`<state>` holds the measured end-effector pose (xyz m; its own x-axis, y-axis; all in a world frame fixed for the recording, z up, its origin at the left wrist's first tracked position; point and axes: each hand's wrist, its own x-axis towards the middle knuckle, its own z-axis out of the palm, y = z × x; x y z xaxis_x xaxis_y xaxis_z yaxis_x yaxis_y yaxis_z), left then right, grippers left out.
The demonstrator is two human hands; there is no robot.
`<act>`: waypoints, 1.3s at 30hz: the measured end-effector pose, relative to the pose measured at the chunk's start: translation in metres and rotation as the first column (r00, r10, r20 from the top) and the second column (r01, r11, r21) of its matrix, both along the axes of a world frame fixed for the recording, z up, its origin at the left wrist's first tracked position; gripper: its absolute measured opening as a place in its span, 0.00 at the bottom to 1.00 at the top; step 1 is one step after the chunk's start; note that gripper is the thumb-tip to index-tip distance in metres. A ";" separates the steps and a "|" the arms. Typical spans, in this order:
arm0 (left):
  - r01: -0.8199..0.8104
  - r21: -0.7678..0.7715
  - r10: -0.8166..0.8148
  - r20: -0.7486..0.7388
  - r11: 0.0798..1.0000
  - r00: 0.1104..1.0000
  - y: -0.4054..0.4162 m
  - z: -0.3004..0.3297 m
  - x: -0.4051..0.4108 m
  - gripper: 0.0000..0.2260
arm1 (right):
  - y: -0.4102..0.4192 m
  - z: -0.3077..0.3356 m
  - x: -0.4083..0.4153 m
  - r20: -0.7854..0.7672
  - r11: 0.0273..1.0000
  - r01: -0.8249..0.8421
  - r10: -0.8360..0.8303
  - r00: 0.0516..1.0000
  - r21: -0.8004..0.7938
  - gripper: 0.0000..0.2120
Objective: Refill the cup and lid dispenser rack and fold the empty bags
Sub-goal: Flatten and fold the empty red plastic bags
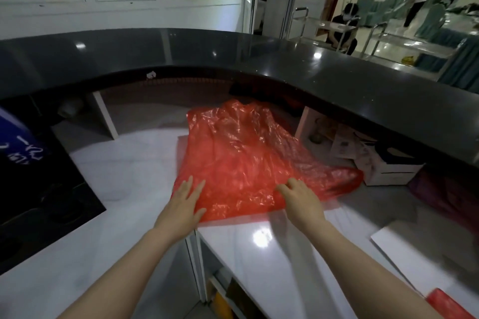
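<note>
Both hands are down on the red bag (241, 153), which is spread flat on the white worktop (124, 171) under the dark counter ledge (259, 54). Left hand (185, 199) lies flat, fingers straight, pinning the near left corner so the thin plastic doesn't slide. Right hand (300, 197) sits on the near right edge with fingers bent, looks like it's gathering the film, but I can't tell if it's really pinched. My guess: smoothing it out before the first fold. No rack in view.
</note>
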<state>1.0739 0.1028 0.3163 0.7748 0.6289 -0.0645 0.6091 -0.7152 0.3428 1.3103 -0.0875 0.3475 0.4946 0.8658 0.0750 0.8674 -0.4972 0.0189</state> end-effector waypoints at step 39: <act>0.093 0.032 -0.083 -0.232 0.995 0.969 -0.003 -0.032 -0.024 0.34 | -0.033 -0.005 -0.006 -0.028 0.956 0.246 -0.245 0.969 0.162 0.28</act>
